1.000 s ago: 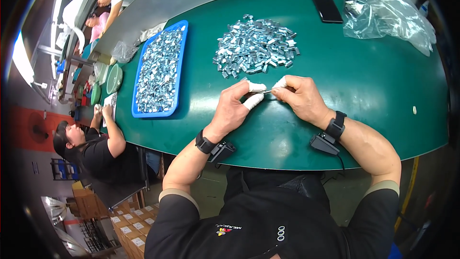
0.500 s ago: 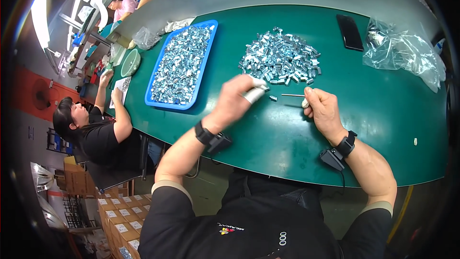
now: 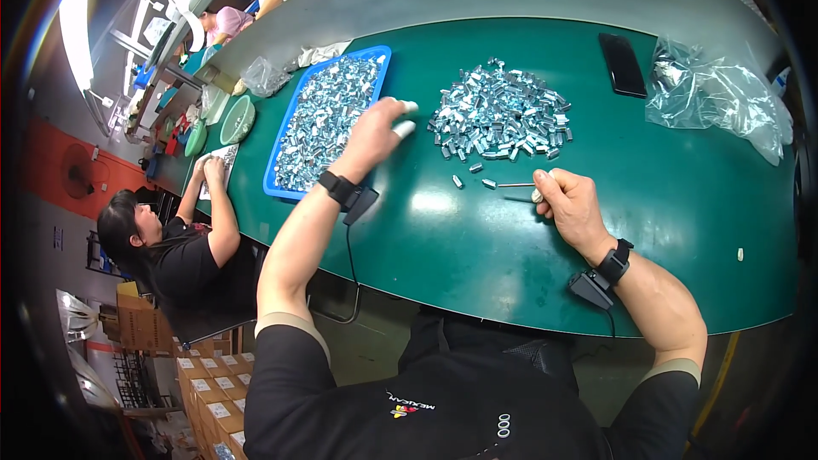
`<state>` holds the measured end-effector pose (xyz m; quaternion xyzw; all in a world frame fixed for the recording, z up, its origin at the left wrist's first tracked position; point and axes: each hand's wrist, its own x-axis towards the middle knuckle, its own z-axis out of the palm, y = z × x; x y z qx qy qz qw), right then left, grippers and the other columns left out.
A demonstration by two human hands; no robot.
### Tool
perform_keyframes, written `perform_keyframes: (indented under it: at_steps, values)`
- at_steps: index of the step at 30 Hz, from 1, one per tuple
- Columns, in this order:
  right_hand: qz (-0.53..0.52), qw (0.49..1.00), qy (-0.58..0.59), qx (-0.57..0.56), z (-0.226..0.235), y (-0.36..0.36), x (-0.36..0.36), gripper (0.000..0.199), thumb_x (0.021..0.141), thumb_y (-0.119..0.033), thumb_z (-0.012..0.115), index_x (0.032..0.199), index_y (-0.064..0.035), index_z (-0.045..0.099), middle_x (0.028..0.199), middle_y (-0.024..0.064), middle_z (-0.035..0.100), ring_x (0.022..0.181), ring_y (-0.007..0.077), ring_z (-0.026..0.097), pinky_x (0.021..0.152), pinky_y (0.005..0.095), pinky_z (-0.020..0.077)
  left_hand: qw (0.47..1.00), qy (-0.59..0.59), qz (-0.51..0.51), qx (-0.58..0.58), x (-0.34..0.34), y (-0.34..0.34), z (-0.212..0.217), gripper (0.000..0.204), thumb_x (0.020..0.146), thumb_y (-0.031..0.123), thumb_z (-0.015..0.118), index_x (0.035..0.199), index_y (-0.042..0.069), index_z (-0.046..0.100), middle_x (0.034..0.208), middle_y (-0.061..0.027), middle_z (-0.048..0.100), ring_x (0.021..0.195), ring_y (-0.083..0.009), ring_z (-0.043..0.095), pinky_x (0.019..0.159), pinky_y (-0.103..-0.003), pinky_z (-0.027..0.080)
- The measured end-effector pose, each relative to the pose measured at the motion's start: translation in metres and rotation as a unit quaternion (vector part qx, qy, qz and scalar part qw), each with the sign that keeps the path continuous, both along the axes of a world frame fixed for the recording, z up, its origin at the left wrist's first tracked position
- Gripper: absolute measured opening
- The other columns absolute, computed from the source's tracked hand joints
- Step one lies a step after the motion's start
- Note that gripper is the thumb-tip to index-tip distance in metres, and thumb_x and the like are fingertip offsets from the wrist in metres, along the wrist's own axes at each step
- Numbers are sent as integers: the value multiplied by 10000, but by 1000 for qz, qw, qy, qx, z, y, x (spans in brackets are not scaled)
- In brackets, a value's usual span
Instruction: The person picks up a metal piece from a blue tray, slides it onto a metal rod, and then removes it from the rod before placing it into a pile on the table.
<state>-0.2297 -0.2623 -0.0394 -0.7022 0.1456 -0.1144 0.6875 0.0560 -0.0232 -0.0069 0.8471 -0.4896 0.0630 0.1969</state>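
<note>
Holding a thin metal rod [image 3: 516, 185] in the right hand [image 3: 573, 206], pinched between thumb and bent fingers. Pointing it leftward, with tip at a short silvery metal piece [image 3: 488, 183] midway between the far and near edges of the green, curved-edged tabletop [image 3: 477, 264]; cannot tell whether touching or inserted. Spreading the white-wrapped thumb and a white-wrapped finger of the left hand [image 3: 375, 135] well apart, at the right rim of a rectangular blue plastic tray [image 3: 385, 71]; cannot tell whether touching. Hiding part of that side behind hand and wrist, and the rod's rear end inside the right fist. Hard to separate single pieces in the silvery metal heap [image 3: 503, 115] near the far edge.
</note>
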Motion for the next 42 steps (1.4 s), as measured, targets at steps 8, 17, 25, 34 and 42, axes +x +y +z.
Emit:
perform_keyframes:
  at_steps: [8, 17, 25, 34, 42]
  values:
    - [20, 1000, -12, 2, -7, -1, 4, 419, 1033, -352, 622, 759, -36, 655, 670, 1, 627, 597, 56, 587, 523, 218, 448, 999, -44, -19, -14, -33, -20, -10, 270, 868, 117, 749, 1128, 67, 695, 960, -121, 629, 927, -328, 628, 805, -404, 511]
    - [30, 999, -14, -1, -8, -2, 0, 389, 1035, -330, 620, 790, -31, 666, 701, 6, 642, 608, 54, 587, 529, 217, 446, 997, -78, -21, -18, -63, -29, -1, 219, 866, 104, 746, 1076, 64, 699, 942, -74, 669, 896, -260, 660, 794, -367, 532]
    - [16, 996, -82, 38, -12, 0, 5, 292, 1024, -279, 631, 867, -38, 684, 733, 0, 659, 589, 50, 558, 516, 228, 431, 813, 513, -1, -276, -141, -46, -12, 171, 1000, 108, 640, 1154, 34, 651, 1111, -118, 738, 941, -172, 718, 806, -289, 570]
    - [39, 997, -66, 28, -10, -2, 3, 271, 1026, -261, 628, 876, -42, 683, 735, -3, 657, 592, 47, 551, 519, 227, 431, 721, 605, 25, -337, -159, -57, -21, 198, 1030, 99, 589, 1216, 31, 583, 1153, -174, 710, 1007, -228, 731, 801, -246, 600]
    - [5, 994, -101, 26, -11, 1, 3, 235, 1020, -229, 638, 913, -28, 694, 775, 4, 669, 618, 48, 558, 552, 217, 448, 751, 588, 7, -299, -163, -53, -45, 189, 998, 82, 642, 1175, 48, 588, 1057, -133, 731, 911, -185, 728, 751, -262, 584]
